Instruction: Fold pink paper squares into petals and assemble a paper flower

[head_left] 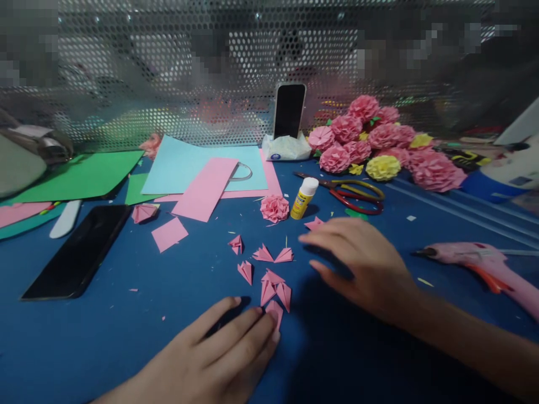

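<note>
My left hand (229, 348) lies low on the blue table with its fingers stretched out. Its fingertips touch a folded pink paper piece (274, 313) and hide part of it. Just beyond are several more folded pink paper pieces (268, 292), loosely grouped. My right hand (357, 261) is over the table, fingers apart and nothing in them. By its fingertips lies another pink paper piece (314, 224), partly covered. A yellow glue stick (302, 201) with a white cap stands upright behind the pieces, beside a pink paper flower (274, 208).
Scissors (349, 191) lie behind my right hand, and a pink glue gun (475, 255) lies to its right. Pink and yellow paper flowers (370, 137) are heaped at the back right. A dark phone (80, 249), a pink square (169, 234) and coloured sheets (202, 168) occupy the left.
</note>
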Motion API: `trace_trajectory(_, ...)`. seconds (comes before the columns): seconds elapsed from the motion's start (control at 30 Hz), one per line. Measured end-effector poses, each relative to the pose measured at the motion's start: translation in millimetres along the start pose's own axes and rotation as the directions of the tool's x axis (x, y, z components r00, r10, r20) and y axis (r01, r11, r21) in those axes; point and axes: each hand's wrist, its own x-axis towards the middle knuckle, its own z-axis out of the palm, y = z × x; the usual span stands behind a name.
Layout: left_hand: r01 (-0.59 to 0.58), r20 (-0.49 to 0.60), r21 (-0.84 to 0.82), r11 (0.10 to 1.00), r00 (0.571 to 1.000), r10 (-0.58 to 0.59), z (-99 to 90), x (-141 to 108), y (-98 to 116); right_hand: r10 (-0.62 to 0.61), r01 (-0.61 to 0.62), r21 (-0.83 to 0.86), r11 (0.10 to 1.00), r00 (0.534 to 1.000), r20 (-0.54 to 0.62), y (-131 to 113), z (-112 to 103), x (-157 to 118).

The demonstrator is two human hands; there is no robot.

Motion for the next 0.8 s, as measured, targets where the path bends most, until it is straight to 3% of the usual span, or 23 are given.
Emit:
trace_trajectory(0.07,0.023,-0.005,0.006,1.000,1.000,-0.023,1.3,1,-1,0.083,-0.087,-0.146,0.986,0.996,-0.029,18,2,4)
trace_trajectory(0.17,0.006,0.021,0.011,1.000,1.000,-0.006,0.6,0,-1,0.170,-0.154,-0.277,0.949,0.985,0.036,34,5,5)
trace_trajectory(0.3,-0.016,0.025,-0.059,0.998,1.000,0.017,-3.6,-2,-2,0.174,-0.159,-0.274,0.948,0.984,0.030,34,5,2)
trace_trajectory(0.43,0.100,0.079,-0.317,0.943,0.994,-0.079,-12.9,1,-7,0.143,-0.140,-0.197,0.970,0.990,0.003,22,-2,2)
trace_trajectory(0.5,0.230,0.107,-0.567,0.791,0.973,-0.206,-17.1,6,-12,0.123,-0.123,-0.147,0.981,0.992,-0.011,10,-7,3)
trace_trajectory(0.57,0.337,0.171,-0.827,0.450,0.914,-0.369,-18.4,15,-16,0.088,-0.089,-0.096,0.991,0.996,-0.017,-4,-12,7)
trace_trajectory(0.6,0.352,0.244,-0.918,0.184,0.864,-0.440,-17.9,20,-19,0.054,-0.055,-0.065,0.996,0.998,-0.015,-11,-14,10)
trace_trajectory(0.63,0.356,0.288,-0.931,0.076,0.847,-0.446,-16.8,26,-21,0.001,-0.002,-0.017,1.000,1.000,-0.021,-18,-15,14)
trace_trajectory(0.7,0.356,0.352,-0.932,-0.066,0.848,-0.396,-13.9,39,-24,-0.164,0.166,0.019,0.986,0.983,-0.078,-31,-17,23)
trace_trajectory(0.8,0.354,0.409,-0.910,-0.216,0.854,-0.323,-11.4,55,-27,-0.343,0.343,-0.031,0.939,0.920,-0.189,-41,-13,38)
